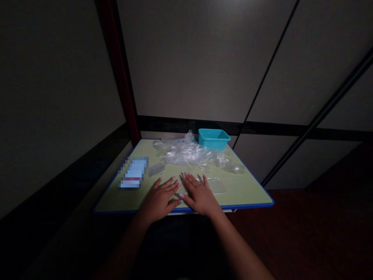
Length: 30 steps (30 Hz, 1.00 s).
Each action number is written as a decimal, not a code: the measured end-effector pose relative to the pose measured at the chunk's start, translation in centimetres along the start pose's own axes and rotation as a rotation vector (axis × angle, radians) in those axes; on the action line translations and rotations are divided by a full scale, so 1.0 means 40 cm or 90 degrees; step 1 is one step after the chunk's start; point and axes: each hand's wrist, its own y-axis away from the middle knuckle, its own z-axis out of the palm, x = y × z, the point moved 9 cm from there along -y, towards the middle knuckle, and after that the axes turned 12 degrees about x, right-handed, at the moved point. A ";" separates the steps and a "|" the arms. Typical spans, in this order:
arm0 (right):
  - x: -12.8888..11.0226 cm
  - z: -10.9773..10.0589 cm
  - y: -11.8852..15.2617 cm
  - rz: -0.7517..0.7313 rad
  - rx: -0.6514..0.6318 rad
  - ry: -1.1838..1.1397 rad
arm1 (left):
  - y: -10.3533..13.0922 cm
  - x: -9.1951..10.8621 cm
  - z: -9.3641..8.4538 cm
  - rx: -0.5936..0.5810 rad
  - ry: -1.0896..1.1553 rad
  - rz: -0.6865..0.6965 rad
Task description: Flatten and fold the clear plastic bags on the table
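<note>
My left hand (160, 197) lies palm down near the table's front edge, its fingers spread and nothing in them. Beside it my right hand (199, 193) rests flat over the left part of a clear plastic bag (219, 186), fingers apart. The bag lies flat; my right hand hides part of it. The two thumbs come close together at the middle. Beyond my hands spreads a crumpled heap of clear plastic bags (183, 151). A small grey, see-through packet (156, 169) lies ahead of my left hand.
The pale yellow-green table (247, 192) has a blue edge. At its back right stands a turquoise plastic basket (214, 139). A phone-like slab with a blurred-out screen (134, 173) lies at the left. Panelled walls close in behind and to the left.
</note>
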 end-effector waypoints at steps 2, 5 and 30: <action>0.005 -0.012 0.001 0.016 0.031 0.014 | 0.000 0.000 -0.003 0.006 -0.009 0.003; 0.008 -0.013 0.004 0.025 0.039 0.015 | 0.000 0.000 -0.003 0.006 -0.019 0.012; -0.013 -0.007 0.019 0.056 0.026 -0.018 | 0.002 -0.001 0.024 -0.049 -0.010 0.039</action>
